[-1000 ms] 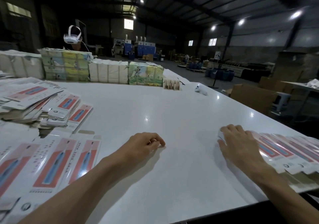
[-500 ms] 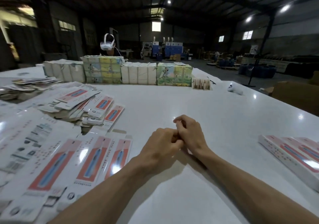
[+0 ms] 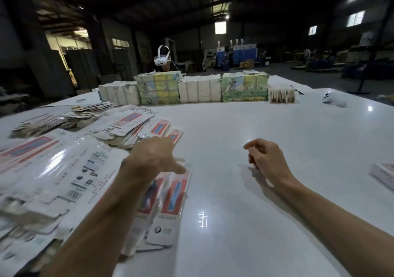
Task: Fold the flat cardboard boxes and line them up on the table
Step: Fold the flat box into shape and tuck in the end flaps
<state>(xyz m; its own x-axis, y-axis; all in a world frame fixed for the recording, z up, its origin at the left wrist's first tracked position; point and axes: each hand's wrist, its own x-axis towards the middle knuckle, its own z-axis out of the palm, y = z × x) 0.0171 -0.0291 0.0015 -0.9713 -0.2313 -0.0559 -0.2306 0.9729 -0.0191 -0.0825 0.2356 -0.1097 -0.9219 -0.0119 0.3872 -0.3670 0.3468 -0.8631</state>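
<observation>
A wide white table (image 3: 266, 127) fills most of the view. Its left side is covered with loose heaps of flat boxes (image 3: 64, 170), white with red and blue print, which spread from the near edge toward the middle. Along the far edge stands a row of tied bundles (image 3: 200, 89), some plain and some with green and yellow pictures.

The left hand (image 3: 153, 157) reaches out over the flat boxes with its back up, thumb stuck out to the right and fingers stretched forward, holding nothing. I cannot tell if it touches the card. The right hand (image 3: 264, 157) hovers over bare table near the middle, fingers loosely bent and empty.

A folded box (image 3: 383, 174) lies at the right edge, well apart from both hands. A small stack of cards (image 3: 281, 95) sits just right of the bundles, a white headset (image 3: 162, 58) shows behind them, and a white controller (image 3: 332, 100) lies far right.
</observation>
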